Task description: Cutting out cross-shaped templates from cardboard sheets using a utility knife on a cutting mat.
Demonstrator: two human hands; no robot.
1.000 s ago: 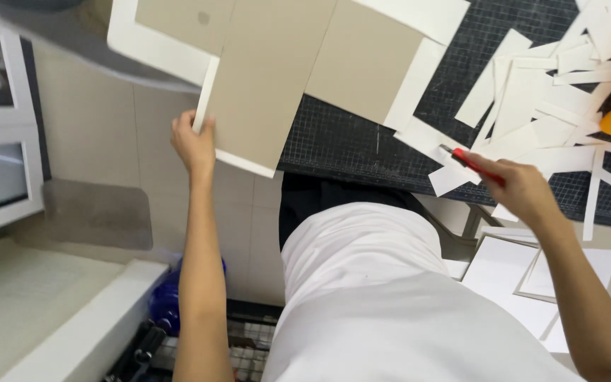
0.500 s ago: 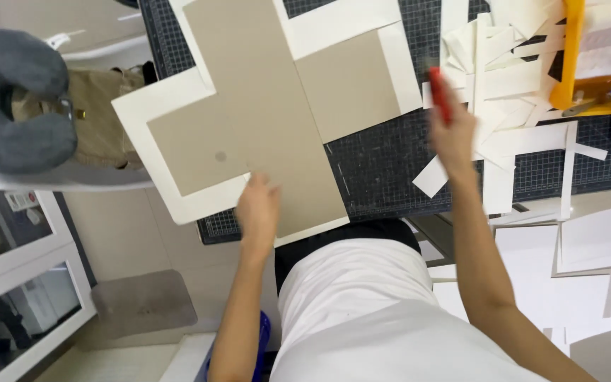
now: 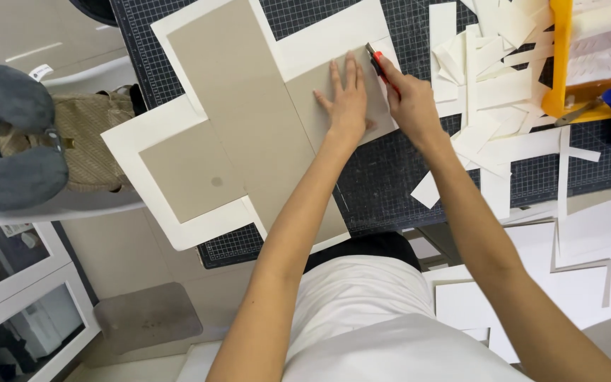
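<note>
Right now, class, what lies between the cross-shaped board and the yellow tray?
In the head view, a heap of white paper offcuts on the cutting mat separates the cross-shaped board from the yellow tray.

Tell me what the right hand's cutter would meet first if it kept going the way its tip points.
The right hand points the red cutter up-left. Carried on, it would likely first cross the white paper border of the cross-shaped card, then the dark cutting mat.

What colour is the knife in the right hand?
Red, with a dark tip; the knife shows in the head view.
</note>
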